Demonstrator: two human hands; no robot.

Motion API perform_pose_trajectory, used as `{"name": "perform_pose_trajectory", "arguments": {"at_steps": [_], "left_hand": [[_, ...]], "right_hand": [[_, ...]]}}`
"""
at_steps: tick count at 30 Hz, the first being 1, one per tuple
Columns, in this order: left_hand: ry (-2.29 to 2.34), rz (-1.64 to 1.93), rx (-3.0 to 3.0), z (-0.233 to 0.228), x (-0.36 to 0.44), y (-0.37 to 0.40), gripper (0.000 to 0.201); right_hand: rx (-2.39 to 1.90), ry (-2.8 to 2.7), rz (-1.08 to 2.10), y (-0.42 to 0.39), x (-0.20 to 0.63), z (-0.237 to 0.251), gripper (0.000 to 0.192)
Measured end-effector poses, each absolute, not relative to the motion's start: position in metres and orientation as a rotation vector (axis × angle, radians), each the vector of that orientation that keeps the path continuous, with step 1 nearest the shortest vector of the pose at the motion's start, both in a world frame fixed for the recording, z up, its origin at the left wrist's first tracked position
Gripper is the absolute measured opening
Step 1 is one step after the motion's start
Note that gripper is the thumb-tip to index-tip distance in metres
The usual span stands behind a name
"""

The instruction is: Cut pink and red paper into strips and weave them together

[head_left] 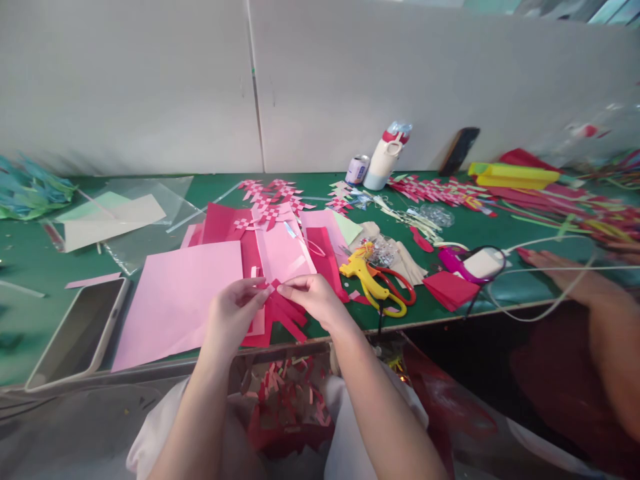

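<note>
"So, what's between the two of them?"

"Red strips [287, 319]. The left hand [227, 310] pinches their upper end between thumb and fingers, and the right hand [317, 300] pinches the same end from the other side, fingertips nearly meeting."

"And where are the strips lying?"

"At the table's [310, 327] near edge, fanned out below the fingertips, over red and pink paper."

"What's around them?"

"A pink sheet [187, 293] beside the left hand, with a phone [80, 333] further left. Beyond the strips, checked pieces [267, 207]. Right of the right hand, a yellow tool [361, 267] by orange handles [407, 287]."

"Further back?"

"A can [357, 171] just beside a bottle [383, 167]."

"Anyone else?"

"Far right, another person's hand [547, 261] rests on the table, near a cable [565, 299]."
</note>
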State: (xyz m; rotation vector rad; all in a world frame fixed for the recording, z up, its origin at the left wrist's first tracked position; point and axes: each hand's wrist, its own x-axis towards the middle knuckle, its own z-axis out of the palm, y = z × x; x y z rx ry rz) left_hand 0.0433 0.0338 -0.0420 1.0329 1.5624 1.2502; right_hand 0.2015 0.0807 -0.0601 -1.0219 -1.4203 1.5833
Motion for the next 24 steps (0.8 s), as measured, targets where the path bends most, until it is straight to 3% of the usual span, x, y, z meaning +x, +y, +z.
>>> {"name": "perform_pose_trajectory", "arguments": {"at_steps": [13,24], "left_hand": [[1.777,1.358,1.124,-0.0375,0.0483,0.0302,0.040],[1.680,1.409,1.098,-0.0400,0.0479,0.0290,0.036]], "right_hand": [[-1.032,-1.453,1.617,0.0772,0.2023,-0.0551,0.024],[-1.021,-1.434,1.593,0.0774,0.2025,-0.0523,0.025]]}}
